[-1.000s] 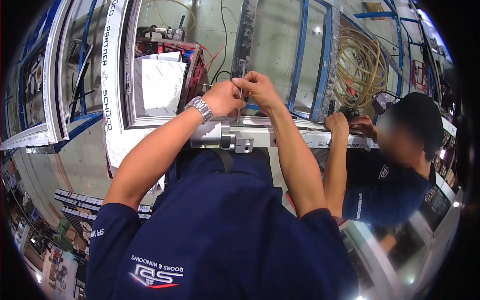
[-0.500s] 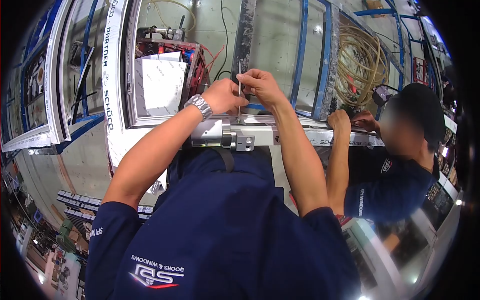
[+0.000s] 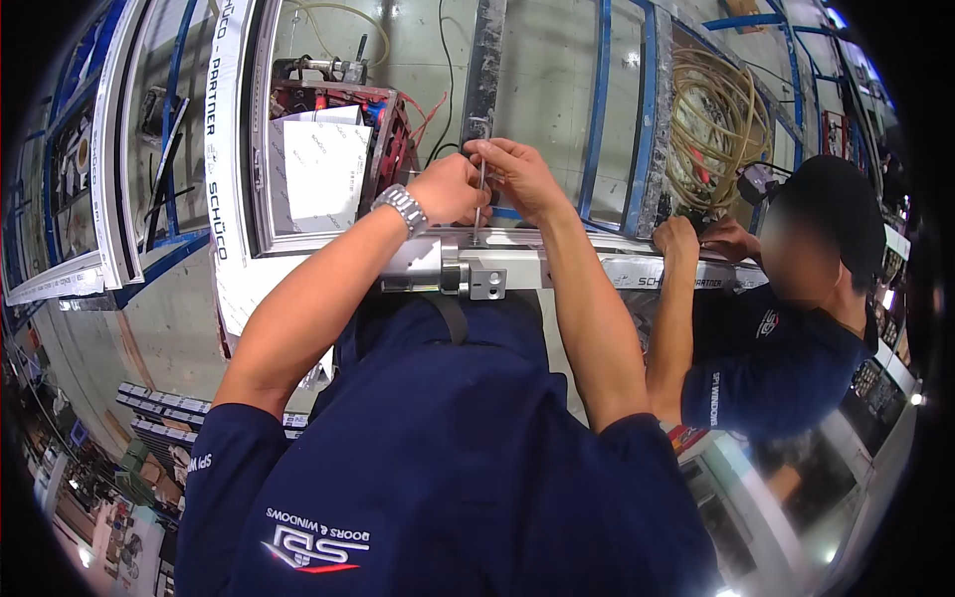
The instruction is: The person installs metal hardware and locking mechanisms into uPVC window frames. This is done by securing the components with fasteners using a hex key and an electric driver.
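A thin metal rod (image 3: 478, 211) stands nearly upright over the near rail of a window frame (image 3: 348, 239), its lower end meeting the rail. My left hand (image 3: 446, 191), with a steel watch on the wrist, closes its fingers around the rod's middle. From the other side, my right hand (image 3: 519, 181) pinches near the rod's top with thumb and fingers. The exact grip is partly hidden behind the knuckles. Just below, on my side of the rail, sits a silver metal cylinder (image 3: 413, 264) with a square drilled block (image 3: 487, 281) beside it.
A co-worker (image 3: 786, 348) leans in at the right, hands on the same frame. Beyond the rail are a red toolbox (image 3: 398, 139) with white sheets (image 3: 318, 169) and a coiled hose (image 3: 711, 129). Blue stand bars (image 3: 594, 109) run away from me. Another wrapped frame (image 3: 109, 179) stands left.
My right hand's fingertips have shifted slightly left and my left hand a little right at the rod. The rod's upper part leans slightly right. The co-worker's head has moved a little.
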Demonstrator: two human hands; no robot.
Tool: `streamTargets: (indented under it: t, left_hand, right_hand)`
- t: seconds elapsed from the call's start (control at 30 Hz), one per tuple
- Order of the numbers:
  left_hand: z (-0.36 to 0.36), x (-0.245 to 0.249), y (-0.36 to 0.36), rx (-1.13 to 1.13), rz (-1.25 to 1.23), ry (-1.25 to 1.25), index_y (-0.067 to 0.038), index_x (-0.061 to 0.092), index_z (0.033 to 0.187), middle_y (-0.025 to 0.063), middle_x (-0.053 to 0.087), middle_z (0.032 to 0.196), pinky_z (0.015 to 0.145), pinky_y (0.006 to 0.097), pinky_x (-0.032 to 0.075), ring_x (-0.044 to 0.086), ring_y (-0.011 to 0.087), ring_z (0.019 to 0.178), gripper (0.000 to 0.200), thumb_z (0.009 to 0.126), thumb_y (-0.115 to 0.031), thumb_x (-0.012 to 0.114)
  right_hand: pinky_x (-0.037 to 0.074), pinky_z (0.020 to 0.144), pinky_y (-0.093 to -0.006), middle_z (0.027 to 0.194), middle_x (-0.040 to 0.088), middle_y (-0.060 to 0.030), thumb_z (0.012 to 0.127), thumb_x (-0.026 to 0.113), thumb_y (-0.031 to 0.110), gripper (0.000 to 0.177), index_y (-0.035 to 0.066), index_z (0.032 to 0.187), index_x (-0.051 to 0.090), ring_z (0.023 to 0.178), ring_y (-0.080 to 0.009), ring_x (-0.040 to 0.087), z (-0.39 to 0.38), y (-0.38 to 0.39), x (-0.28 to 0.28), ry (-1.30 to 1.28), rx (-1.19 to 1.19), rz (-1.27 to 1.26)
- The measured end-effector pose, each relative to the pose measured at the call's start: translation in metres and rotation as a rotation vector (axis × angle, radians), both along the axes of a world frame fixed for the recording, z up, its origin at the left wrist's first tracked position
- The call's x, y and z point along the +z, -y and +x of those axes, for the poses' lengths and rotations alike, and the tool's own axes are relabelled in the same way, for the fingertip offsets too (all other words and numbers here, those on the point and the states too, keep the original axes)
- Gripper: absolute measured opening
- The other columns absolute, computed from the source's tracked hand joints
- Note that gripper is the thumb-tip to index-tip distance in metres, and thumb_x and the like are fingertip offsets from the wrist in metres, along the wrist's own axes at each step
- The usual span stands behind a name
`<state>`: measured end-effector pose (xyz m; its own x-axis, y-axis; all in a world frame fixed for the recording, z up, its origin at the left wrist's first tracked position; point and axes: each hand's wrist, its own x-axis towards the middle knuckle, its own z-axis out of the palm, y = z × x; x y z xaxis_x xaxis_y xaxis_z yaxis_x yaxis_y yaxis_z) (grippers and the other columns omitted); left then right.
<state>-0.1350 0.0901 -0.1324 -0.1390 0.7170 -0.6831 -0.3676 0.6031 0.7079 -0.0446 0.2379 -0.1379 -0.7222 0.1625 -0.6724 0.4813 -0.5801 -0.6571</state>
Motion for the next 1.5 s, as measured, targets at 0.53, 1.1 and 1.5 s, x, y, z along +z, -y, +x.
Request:
streamTargets:
  t: [0.53, 1.1, 1.5]
  left_hand:
    - [-0.004, 0.022, -0.003, -0.148, -0.022, -0.227, 0.006, 0.071, 0.096, 0.0130, 0.077, 0.094, 0.071, 0.0325, 0.064, 0.076, 0.0180, 0.076, 0.022, 0.098, -0.015, 0.069]
    - [0.003, 0.016, -0.001, -0.050, -0.003, -0.258, 0.007, 0.071, 0.092, 0.0138, 0.077, 0.081, 0.063, 0.0297, 0.062, 0.075, 0.0156, 0.067, 0.027, 0.099, -0.017, 0.063]
    - [0.003, 0.008, 0.003, -0.003, 0.030, -0.129, 0.007, 0.071, 0.097, 0.0140, 0.078, 0.089, 0.068, 0.0304, 0.064, 0.077, 0.0171, 0.074, 0.024, 0.102, -0.015, 0.061]
  right_hand:
    - [0.042, 0.067, -0.0265, 0.076, 0.063, 0.0022, 0.095, 0.079, 0.027, 0.022, 0.006, 0.097, 0.074, 0.069, -0.0085, 0.054, -0.005, -0.002, -0.015, 0.022, 0.067, 0.160]
    - [0.050, 0.078, -0.0281, 0.104, 0.070, -0.0021, 0.101, 0.071, 0.035, 0.048, 0.006, 0.138, 0.062, 0.086, -0.0091, 0.061, -0.015, -0.007, -0.004, -0.005, -0.097, 0.169]
    - [0.058, 0.074, -0.0331, 0.095, 0.077, -0.0104, 0.100, 0.072, 0.029, 0.029, 0.003, 0.113, 0.074, 0.080, -0.0189, 0.072, -0.025, 0.001, -0.027, -0.083, -0.132, 0.061]
